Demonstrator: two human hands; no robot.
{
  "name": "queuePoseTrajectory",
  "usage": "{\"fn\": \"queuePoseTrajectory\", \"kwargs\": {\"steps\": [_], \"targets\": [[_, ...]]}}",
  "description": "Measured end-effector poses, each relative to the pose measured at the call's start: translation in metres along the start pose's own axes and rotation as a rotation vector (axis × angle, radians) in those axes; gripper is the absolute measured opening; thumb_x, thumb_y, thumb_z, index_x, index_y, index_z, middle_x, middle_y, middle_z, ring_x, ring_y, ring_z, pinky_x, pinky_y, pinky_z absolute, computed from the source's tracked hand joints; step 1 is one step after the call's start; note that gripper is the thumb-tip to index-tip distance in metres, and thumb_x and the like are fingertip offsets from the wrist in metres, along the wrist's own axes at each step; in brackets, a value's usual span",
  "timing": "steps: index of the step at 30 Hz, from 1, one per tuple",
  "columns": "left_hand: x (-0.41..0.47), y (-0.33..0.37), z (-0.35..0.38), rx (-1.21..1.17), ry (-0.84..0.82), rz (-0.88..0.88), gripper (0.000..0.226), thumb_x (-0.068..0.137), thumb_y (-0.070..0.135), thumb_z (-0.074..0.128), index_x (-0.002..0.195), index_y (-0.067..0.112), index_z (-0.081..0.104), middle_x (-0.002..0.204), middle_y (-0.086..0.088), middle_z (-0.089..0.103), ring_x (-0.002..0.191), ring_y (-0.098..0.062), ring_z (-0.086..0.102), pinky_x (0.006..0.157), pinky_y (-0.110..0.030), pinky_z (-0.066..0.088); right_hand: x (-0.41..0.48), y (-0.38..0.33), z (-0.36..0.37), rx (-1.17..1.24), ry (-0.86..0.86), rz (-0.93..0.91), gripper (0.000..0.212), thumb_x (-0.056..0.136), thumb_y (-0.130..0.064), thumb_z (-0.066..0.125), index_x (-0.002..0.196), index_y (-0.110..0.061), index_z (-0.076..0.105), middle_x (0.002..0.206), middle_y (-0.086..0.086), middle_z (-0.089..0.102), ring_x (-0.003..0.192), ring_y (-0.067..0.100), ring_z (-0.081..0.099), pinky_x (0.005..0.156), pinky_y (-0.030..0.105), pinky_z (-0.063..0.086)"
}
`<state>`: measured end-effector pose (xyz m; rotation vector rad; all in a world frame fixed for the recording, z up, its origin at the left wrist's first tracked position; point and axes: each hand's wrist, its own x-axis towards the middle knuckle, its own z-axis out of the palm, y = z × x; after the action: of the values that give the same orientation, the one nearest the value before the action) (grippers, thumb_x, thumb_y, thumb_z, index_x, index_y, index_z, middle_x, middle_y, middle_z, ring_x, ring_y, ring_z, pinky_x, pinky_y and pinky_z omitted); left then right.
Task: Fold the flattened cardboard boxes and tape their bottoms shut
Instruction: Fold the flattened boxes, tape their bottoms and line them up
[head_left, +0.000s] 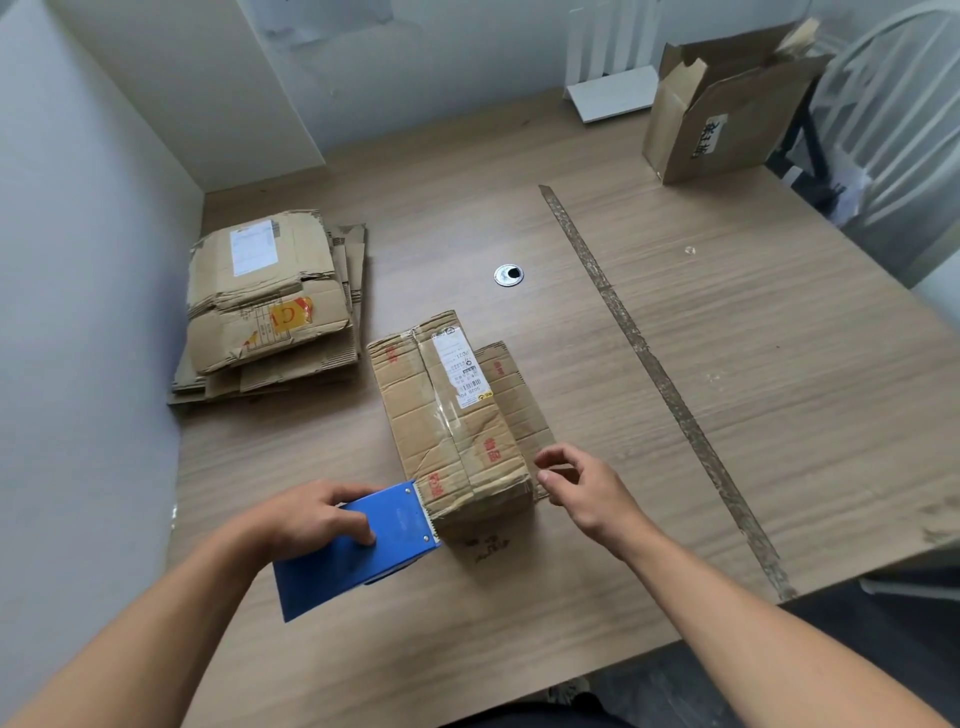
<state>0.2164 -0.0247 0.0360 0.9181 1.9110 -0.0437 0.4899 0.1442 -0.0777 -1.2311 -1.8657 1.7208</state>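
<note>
A folded cardboard box (447, 410) with red print and a white label lies on the wooden table (753, 364), its closed flaps facing up. My left hand (317, 514) grips a blue tape dispenser (363, 545) whose toothed edge sits against the box's near left corner. Clear tape runs across the near end of the box to my right hand (576, 488), which pinches the tape's free end just beyond the box's near right corner. A stack of flattened boxes (270, 306) lies at the left.
An open cardboard box (722, 109) stands at the far right corner beside a white stand (608, 93). A strip of old tape (660, 384) crosses the tabletop diagonally. A round metal cable hole (509, 274) sits mid-table. Walls close in on the left and behind.
</note>
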Motion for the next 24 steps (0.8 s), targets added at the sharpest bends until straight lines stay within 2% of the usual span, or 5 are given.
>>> {"fn": "queuePoseTrajectory", "kwargs": {"steps": [4,8,16,21,24], "targets": [[0.001,-0.002,0.001,0.004,-0.01,-0.005,0.047,0.059,0.056,0.06,0.102,0.073,0.056,0.114,0.023,0.065,0.103,-0.007,0.06,0.093,-0.036,0.039,-0.008,0.008,0.014,0.173,-0.033,0.074,0.027,0.096,-0.007,0.059,0.099,-0.032,0.071,0.101,0.0,0.074,0.094,0.009,0.067,0.08,0.033,0.059],[0.001,-0.003,0.001,0.01,-0.016,0.003,0.057,0.053,0.061,0.059,0.109,0.072,0.055,0.116,0.023,0.066,0.104,-0.008,0.061,0.099,-0.039,0.041,-0.012,0.017,0.025,0.133,0.073,0.089,0.029,0.096,-0.01,0.06,0.092,-0.037,0.068,0.092,-0.007,0.073,0.089,0.01,0.067,0.082,0.042,0.06],[0.002,-0.005,0.001,0.018,-0.021,0.003,0.061,0.053,0.061,0.059,0.113,0.07,0.055,0.114,0.025,0.066,0.105,-0.007,0.061,0.103,-0.042,0.041,-0.008,0.025,0.017,-0.093,0.008,-0.067,0.02,0.089,-0.013,0.071,0.102,-0.029,0.07,0.097,-0.012,0.073,0.092,0.0,0.067,0.089,0.018,0.051],[0.001,0.0,0.0,0.019,-0.016,0.001,0.056,0.053,0.059,0.058,0.107,0.074,0.054,0.112,0.024,0.067,0.103,-0.007,0.062,0.1,-0.04,0.041,0.0,0.02,0.013,-0.239,0.023,-0.131,0.016,0.088,-0.018,0.074,0.103,-0.022,0.072,0.095,-0.011,0.072,0.088,0.007,0.068,0.083,0.02,0.05],[0.001,0.002,-0.001,0.027,-0.016,-0.007,0.055,0.052,0.06,0.058,0.104,0.077,0.053,0.113,0.024,0.067,0.103,-0.007,0.061,0.1,-0.04,0.041,-0.001,0.022,0.016,-0.404,0.047,-0.181,0.016,0.09,-0.03,0.068,0.106,-0.028,0.066,0.102,-0.011,0.072,0.092,0.013,0.069,0.081,0.034,0.054]]}}
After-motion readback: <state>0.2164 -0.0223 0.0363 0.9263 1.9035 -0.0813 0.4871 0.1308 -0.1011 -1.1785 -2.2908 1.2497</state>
